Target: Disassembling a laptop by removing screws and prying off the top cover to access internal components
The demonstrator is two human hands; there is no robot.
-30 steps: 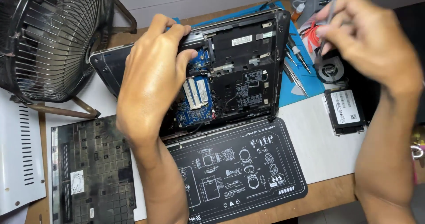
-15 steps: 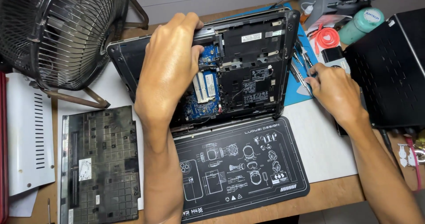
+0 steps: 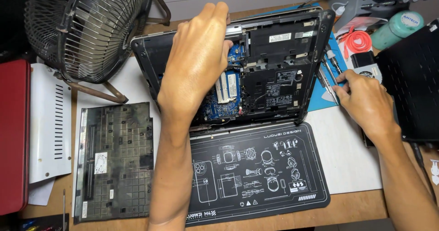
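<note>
Resting palm-down across the opened laptop (image 3: 270, 71), the left hand (image 3: 196, 66) covers the left part of the exposed interior, its fingers (image 3: 218, 12) curled over the far edge of the chassis near a silver hinge bracket, so it grips the rim rather than lying loose. That laptop lies bottom-up on the desk (image 3: 352, 208) with its cover off, showing a blue circuit board (image 3: 224, 91) just beside the hand's thumb side and black plastic shielding to the right. Its near edge touches a black repair mat (image 3: 256, 176) printed with white line drawings. Over at the laptop's right edge, the right hand (image 3: 366, 98) sits on a blue mat, fingertips pinched together at a thin metal tool (image 3: 330, 82), one of several slim screwdrivers lying there; whether it has actually lifted the tool I cannot tell. Left of the repair mat lies the removed dark bottom cover (image 3: 114, 160), inner side up, flat on white paper. A black wire-guard fan (image 3: 87, 25) stands at the far left, a white vented panel (image 3: 48, 121) and a red case (image 3: 13, 135) beside it. Near the far right corner are a coiled orange cable (image 3: 359, 41) and a green cylinder (image 3: 402, 27)
</note>
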